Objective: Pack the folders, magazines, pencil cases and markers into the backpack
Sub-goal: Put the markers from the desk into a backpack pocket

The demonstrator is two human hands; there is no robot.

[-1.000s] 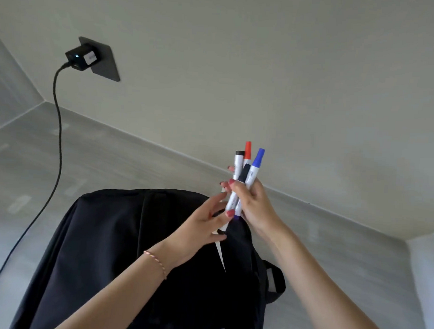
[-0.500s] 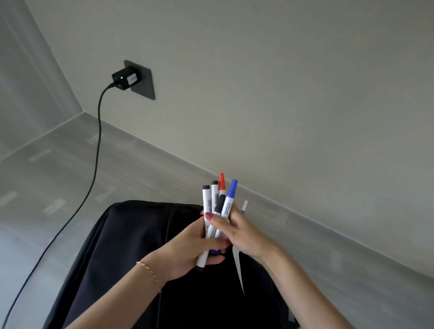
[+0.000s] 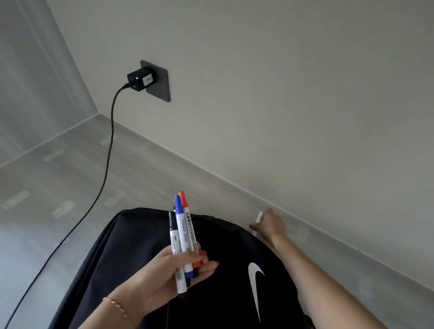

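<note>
Markers now L hand, upright

Left hand grips three markers over the black backpack; right hand reaches far right, pinching something small and white by the wall.

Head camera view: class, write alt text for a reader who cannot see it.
A person's left hand grips a bundle of whiteboard markers with black, blue and red caps above a black backpack, while the right hand reaches to the backpack's far edge, touching a small white object. Behind, a black charger is plugged into the wall.
</note>
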